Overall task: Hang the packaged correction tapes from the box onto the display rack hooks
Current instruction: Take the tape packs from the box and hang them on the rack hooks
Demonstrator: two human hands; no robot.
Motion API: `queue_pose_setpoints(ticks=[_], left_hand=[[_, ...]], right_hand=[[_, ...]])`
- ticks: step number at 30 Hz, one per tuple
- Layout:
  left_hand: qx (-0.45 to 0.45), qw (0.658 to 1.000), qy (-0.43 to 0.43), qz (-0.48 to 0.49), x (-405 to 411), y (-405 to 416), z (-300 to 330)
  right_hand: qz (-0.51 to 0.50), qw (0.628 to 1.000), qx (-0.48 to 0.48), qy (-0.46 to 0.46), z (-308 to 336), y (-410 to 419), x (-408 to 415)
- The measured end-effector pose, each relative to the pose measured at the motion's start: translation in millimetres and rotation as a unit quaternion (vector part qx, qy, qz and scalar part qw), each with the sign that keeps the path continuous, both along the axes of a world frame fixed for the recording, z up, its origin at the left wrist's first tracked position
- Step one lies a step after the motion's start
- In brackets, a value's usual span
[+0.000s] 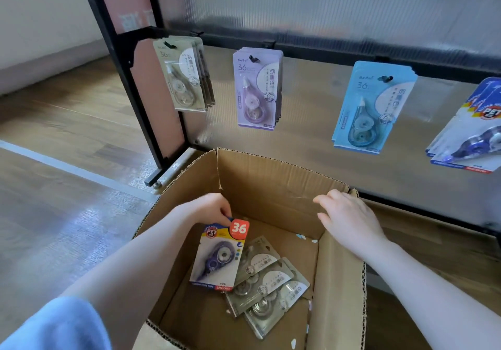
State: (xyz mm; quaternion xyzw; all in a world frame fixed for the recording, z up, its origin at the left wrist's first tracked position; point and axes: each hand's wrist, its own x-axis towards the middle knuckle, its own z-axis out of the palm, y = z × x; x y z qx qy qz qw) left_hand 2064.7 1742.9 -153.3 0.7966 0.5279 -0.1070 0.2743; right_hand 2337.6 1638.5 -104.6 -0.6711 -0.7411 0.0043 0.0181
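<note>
left grip (208, 208) pinches "pet 36" correction tape pack (217, 257); right grip (349, 219) open, holding nothing.

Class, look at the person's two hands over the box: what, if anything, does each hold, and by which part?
The left hand pinches the white-and-blue carded correction tape pack with the red "36" badge by its top edge. The right hand holds nothing, fingers straight.

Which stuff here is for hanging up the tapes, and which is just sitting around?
For the job:
box
blue PET pack pinched by left hand
grey packs in box
rack hooks

Just there:
wooden floor
paper scraps
flat cardboard
</note>
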Motion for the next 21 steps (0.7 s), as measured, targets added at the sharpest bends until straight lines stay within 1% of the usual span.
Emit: queue_pose_setpoints(ticks=[5,9,14,18,21], left_hand=[[0.077,0.997,-0.012,0.011,-5.0,-0.7,36.7],[0.118,0.993,-0.024,0.013,-11.0,-4.5,51.2],[0.135,0.991,-0.016,0.002,-22.2,-8.7,53.2],[0.137,0.991,0.000,0.000,-35.6,-9.6,48.5],[0.139,0.990,-0.006,-0.005,-40.7,-8.7,45.2]], right_hand=[[0.012,0.997,-0.033,-0.064,8.3,6.5,-10.9],[0.014,0.994,-0.076,-0.082,8.0,14.6,-26.8],[-0.009,0.991,-0.119,-0.064,-13.6,32.4,-49.0],[-0.036,0.986,-0.157,-0.039,-42.1,37.5,-65.5],[-0.059,0.980,-0.189,-0.020,-65.3,40.2,-72.7]])
